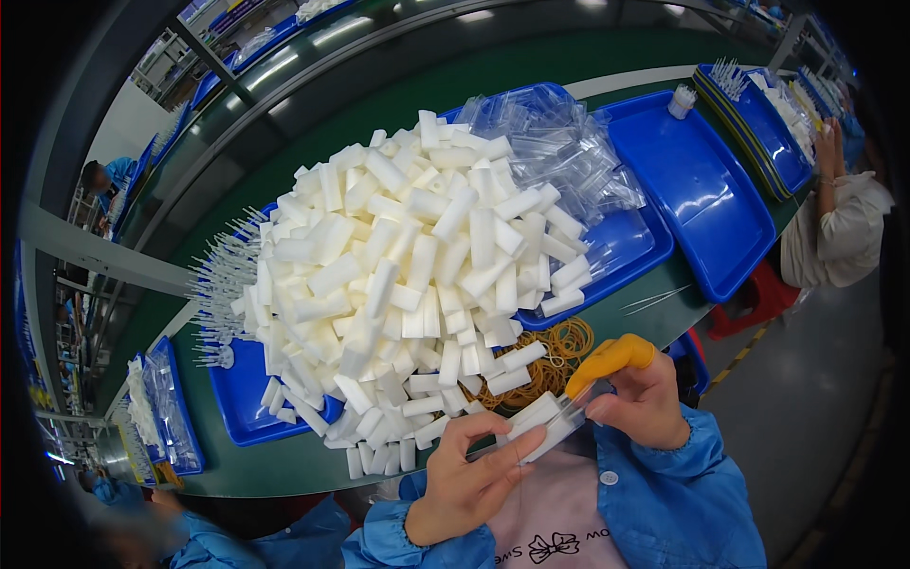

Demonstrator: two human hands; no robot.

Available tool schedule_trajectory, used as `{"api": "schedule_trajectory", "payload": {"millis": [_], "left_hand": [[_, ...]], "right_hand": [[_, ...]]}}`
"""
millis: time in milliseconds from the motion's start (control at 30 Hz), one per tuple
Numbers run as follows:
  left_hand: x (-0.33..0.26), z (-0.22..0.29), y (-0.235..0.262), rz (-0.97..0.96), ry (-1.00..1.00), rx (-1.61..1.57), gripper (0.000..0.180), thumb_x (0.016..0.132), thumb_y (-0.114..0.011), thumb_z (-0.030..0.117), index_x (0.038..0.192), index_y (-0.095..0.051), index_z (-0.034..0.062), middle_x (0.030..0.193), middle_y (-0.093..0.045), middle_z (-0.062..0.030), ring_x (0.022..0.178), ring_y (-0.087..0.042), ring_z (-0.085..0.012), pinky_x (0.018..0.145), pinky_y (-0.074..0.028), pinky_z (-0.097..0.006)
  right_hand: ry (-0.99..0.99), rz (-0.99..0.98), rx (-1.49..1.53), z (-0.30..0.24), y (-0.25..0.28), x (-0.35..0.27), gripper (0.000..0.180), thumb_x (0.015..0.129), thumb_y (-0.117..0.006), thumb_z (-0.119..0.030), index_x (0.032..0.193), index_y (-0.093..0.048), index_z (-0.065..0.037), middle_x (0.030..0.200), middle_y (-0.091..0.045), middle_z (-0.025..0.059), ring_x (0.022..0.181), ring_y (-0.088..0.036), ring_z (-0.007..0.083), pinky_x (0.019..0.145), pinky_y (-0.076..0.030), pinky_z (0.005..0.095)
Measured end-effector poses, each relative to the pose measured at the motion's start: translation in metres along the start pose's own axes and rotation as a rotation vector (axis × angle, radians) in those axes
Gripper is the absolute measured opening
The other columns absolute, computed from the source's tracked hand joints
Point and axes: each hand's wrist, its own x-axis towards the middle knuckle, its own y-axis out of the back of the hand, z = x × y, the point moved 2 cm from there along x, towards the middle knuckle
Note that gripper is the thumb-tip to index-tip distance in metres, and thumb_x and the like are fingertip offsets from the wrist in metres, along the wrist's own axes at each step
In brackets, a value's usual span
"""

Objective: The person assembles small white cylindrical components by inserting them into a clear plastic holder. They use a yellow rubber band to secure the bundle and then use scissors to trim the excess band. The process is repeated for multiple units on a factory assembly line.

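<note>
Low in front of my body, my left hand (476,479) pinches white foam blocks (536,413) between thumb and fingers. My right hand (643,394), with yellow covers on some fingers, grips a clear plastic sleeve (572,417) around the blocks' right end. How far the blocks sit inside the sleeve I cannot tell. Just beyond my hands lie tan rubber bands (571,339), with a few loose foam blocks on them. A large heap of white foam blocks (379,247) rises to the left, spilling toward the table's near edge.
Clear plastic sleeves (559,142) fill part of a blue tray (630,242) behind the heap. Another blue tray (701,190) stands to its right. White spiky pieces (223,284) crowd the left. Thin white sticks (656,300) lie on the green table. Co-workers sit at both sides.
</note>
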Motion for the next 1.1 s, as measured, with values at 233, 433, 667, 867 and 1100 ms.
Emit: {"api": "schedule_trajectory", "payload": {"millis": [233,433,667,867,1100], "left_hand": [[-0.002,-0.013,0.002,0.278,0.208,-0.204,0.045,0.067,-0.081,0.01,0.105,-0.061,-0.0012,0.112,-0.049,-0.0128,0.098,-0.054,-0.0194,0.082,-0.047,-0.03],[-0.004,-0.019,-0.006,0.238,0.284,-0.757,0.044,0.071,-0.075,-0.003,0.112,-0.058,-0.0039,0.116,-0.05,-0.0134,0.105,-0.056,-0.0221,0.092,-0.047,-0.035],[-0.007,-0.004,-0.006,0.245,0.328,-0.93,0.042,0.071,-0.075,-0.005,0.108,-0.057,-0.0049,0.116,-0.05,-0.0165,0.108,-0.054,-0.0248,0.095,-0.045,-0.037],[-0.013,-0.006,-0.005,0.206,0.255,-0.883,0.041,0.068,-0.076,-0.006,0.105,-0.058,-0.0042,0.115,-0.051,-0.0178,0.107,-0.054,-0.0244,0.095,-0.045,-0.038],[-0.01,-0.009,-0.004,0.255,0.263,-0.895,0.044,0.067,-0.075,-0.008,0.107,-0.057,-0.0039,0.114,-0.051,-0.0174,0.105,-0.055,-0.0231,0.094,-0.046,-0.037]], "right_hand": [[0.395,-0.026,-0.505,-0.011,0.01,0.006,0.032,0.075,-0.073,-0.01,0.103,-0.063,0.002,0.098,-0.062,0.0115,0.099,-0.055,0.0243,0.085,-0.044,0.0345],[0.28,0.183,-0.369,-0.012,0.003,0.001,0.028,0.069,-0.076,-0.012,0.093,-0.066,-0.001,0.098,-0.062,0.0098,0.103,-0.054,0.0272,0.093,-0.039,0.0416],[0.373,0.07,-0.504,-0.023,-0.012,-0.014,0.023,0.063,-0.082,-0.014,0.08,-0.068,-0.007,0.085,-0.065,0.0022,0.101,-0.057,0.0269,0.098,-0.033,0.0526],[0.409,0.036,-0.535,-0.024,-0.022,-0.023,0.028,0.059,-0.084,-0.015,0.082,-0.07,-0.007,0.09,-0.065,0.0048,0.101,-0.058,0.0255,0.098,-0.034,0.0529],[0.059,0.013,-0.207,-0.024,0.002,0.011,0.019,0.071,-0.075,-0.014,0.086,-0.069,-0.004,0.09,-0.065,0.0073,0.1,-0.058,0.0219,0.09,-0.043,0.0368]]}}
